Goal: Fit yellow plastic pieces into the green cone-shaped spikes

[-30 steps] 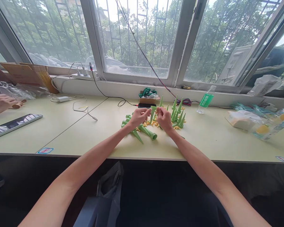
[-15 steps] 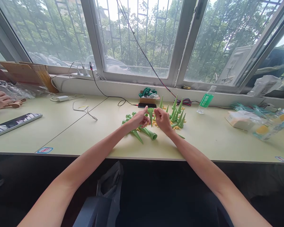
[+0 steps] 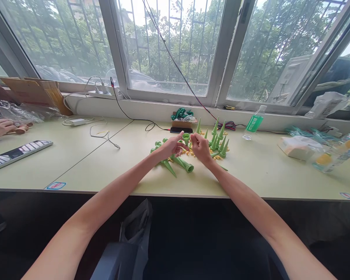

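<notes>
My left hand (image 3: pixel 174 146) grips a hollow green plastic spike (image 3: pixel 186 137) near the middle of the table, its round mouth tipped toward me. Close to the right of that mouth, my right hand (image 3: pixel 200 147) has its fingers pinched together; whatever lies between them is hidden. Below and left of my hands lies a pile of similar green spikes (image 3: pixel 184 165), one with its open end facing me. Beyond my right hand, several green spikes (image 3: pixel 221 136) stand points up. Small yellow pieces (image 3: pixel 218 157) are scattered around them.
A small cardboard box (image 3: pixel 182 123) and a dark phone (image 3: pixel 181 130) sit behind my hands. To the right are a water bottle (image 3: pixel 254 123) and a tissue pack (image 3: pixel 297 147). At left lie a cable (image 3: pixel 105 136), a large phone (image 3: pixel 20 154) and another person's hand (image 3: pixel 0 128).
The held spike has tilted, so more of its open mouth faces me. My left fingers have shifted slightly around it; my right hand stays almost in place.
</notes>
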Demonstrator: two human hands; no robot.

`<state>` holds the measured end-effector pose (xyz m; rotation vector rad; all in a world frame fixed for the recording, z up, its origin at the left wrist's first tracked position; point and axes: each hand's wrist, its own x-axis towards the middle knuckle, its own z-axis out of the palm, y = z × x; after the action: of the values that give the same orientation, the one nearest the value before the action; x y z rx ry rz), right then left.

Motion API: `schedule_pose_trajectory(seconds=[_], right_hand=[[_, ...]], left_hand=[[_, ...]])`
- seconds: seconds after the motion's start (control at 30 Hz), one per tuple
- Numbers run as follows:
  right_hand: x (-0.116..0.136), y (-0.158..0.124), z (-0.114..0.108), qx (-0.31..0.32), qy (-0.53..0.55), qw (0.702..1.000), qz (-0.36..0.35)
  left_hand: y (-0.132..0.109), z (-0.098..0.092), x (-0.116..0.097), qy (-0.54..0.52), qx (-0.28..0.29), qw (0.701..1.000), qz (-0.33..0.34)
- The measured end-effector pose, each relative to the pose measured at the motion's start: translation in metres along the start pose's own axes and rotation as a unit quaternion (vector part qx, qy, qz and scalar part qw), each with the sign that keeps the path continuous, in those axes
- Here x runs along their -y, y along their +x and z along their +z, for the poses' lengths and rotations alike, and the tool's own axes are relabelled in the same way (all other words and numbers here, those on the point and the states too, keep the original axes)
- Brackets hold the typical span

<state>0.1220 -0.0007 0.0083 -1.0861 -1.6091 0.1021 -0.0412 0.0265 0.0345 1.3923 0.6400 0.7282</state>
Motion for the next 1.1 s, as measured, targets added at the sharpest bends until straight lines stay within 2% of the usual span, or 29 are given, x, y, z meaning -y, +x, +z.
schedule_pose_trajectory(seconds=[0.13,0.3,0.63,0.73,0.9,1.1], right_hand=[[-0.002,0.0,0.0,-0.006,0.013,1.0,0.007],[-0.005,0.001,0.0,-0.002,0.019,1.0,0.021],[-0.007,0.003,-0.003,-0.006,-0.004,1.0,0.011],[-0.008,0.003,-0.004,-0.002,-0.005,1.0,0.007],[-0.01,0.003,-0.002,0.005,-0.013,1.0,0.006],[-0.009,0.004,-0.001,0.006,-0.011,1.0,0.022]], left_hand=[[-0.002,0.0,0.0,0.025,-0.004,0.998,0.059],[-0.006,0.002,-0.001,0.105,-0.049,0.984,0.137],[-0.006,-0.003,0.001,0.22,-0.031,0.958,0.181],[-0.005,-0.004,0.003,0.272,-0.047,0.94,0.198],[-0.007,-0.002,0.004,0.366,-0.072,0.894,0.247],[-0.002,-0.003,0.008,0.427,-0.072,0.855,0.284]])
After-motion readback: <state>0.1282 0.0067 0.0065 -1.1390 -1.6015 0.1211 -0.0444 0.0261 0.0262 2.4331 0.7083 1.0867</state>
